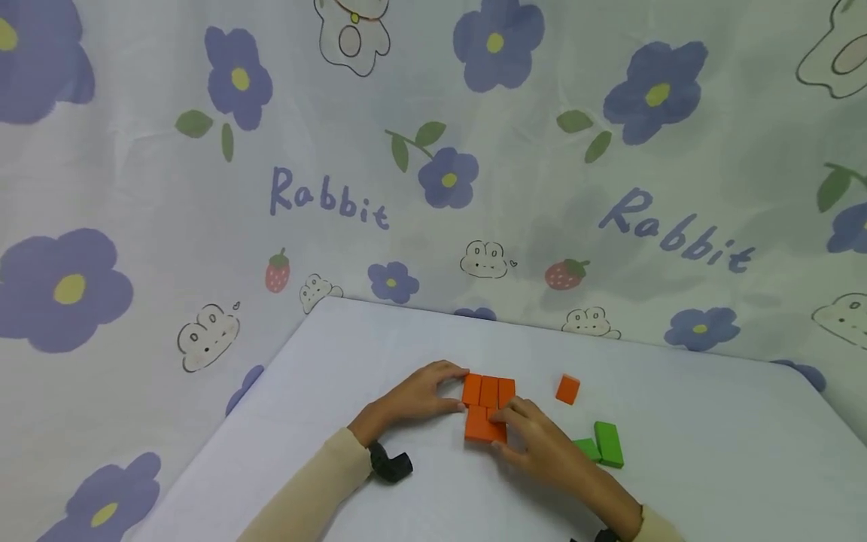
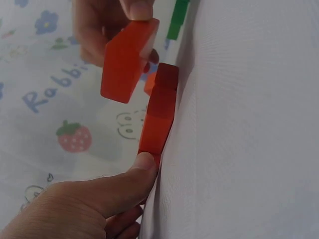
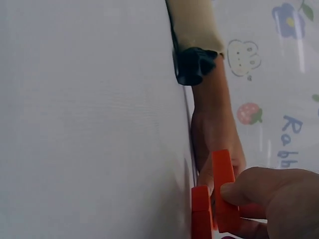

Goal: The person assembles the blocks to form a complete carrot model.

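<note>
Several orange blocks [image 1: 489, 391] lie side by side on the white table. My left hand [image 1: 420, 391] is at their left end, with its forefinger and thumb at opposite ends of the leftmost block [image 1: 471, 390]. In the left wrist view its thumb [image 2: 144, 162] presses against the end of the orange row [image 2: 159, 117]. My right hand [image 1: 542, 444] pinches another orange block [image 1: 482, 430] at the near side of the row. Both wrist views show this held block [image 3: 223, 167] raised and tilted beside the others, between thumb and fingers.
A loose orange block [image 1: 568, 389] lies to the right of the row. Two green blocks, one upright in view [image 1: 609, 444] and one partly behind my right hand [image 1: 587, 449], lie nearer. A printed cloth [image 1: 515, 150] hangs behind the white table [image 1: 711, 452].
</note>
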`<act>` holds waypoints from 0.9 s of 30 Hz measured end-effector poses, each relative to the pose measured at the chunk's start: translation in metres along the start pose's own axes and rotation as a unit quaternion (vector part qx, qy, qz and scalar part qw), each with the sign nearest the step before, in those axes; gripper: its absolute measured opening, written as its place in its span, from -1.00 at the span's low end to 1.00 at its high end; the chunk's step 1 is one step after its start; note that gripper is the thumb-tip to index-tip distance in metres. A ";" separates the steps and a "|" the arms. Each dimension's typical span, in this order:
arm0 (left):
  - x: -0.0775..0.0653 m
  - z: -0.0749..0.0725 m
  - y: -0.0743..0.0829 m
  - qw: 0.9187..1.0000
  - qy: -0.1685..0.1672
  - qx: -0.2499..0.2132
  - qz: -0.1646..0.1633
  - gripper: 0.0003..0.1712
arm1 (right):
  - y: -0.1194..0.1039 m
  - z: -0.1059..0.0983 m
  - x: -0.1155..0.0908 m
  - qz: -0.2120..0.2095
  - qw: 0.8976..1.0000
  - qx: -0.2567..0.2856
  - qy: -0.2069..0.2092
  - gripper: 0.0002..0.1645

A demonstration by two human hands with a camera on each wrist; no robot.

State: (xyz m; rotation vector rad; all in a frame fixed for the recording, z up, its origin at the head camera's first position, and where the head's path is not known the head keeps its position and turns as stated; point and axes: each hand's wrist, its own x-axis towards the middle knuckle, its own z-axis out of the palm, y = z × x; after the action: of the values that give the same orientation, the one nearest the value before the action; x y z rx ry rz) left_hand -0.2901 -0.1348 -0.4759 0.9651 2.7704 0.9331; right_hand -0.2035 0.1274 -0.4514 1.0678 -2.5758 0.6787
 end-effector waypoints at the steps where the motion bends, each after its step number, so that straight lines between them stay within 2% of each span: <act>1: 0.000 0.000 0.000 1.000 0.001 0.002 0.000 -0.23 | 0.000 0.002 -0.001 0.004 1.000 -0.003 0.000 -0.62; 5: -0.001 -0.002 0.002 1.000 0.005 0.002 -0.006 -0.24 | 0.000 0.009 -0.001 0.018 1.000 -0.006 -0.002 -0.63; 11: 0.000 -0.003 0.004 1.000 0.000 -0.002 -0.005 -0.25 | 0.001 0.013 -0.003 0.025 0.999 -0.013 0.017 -0.62; 20: 0.000 -0.004 0.003 1.000 0.008 -0.004 0.007 -0.25 | 0.003 0.017 -0.004 0.012 0.999 -0.044 0.019 -0.62; 27: 0.002 -0.002 0.003 1.000 0.002 -0.008 -0.004 -0.25 | 0.004 0.019 -0.005 -0.011 0.998 -0.063 0.023 -0.63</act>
State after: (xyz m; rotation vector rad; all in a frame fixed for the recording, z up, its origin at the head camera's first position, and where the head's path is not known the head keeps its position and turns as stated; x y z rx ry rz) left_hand -0.2906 -0.1332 -0.4720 0.9502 2.7630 0.9560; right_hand -0.2042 0.1235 -0.4711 1.0279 -2.5265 0.5203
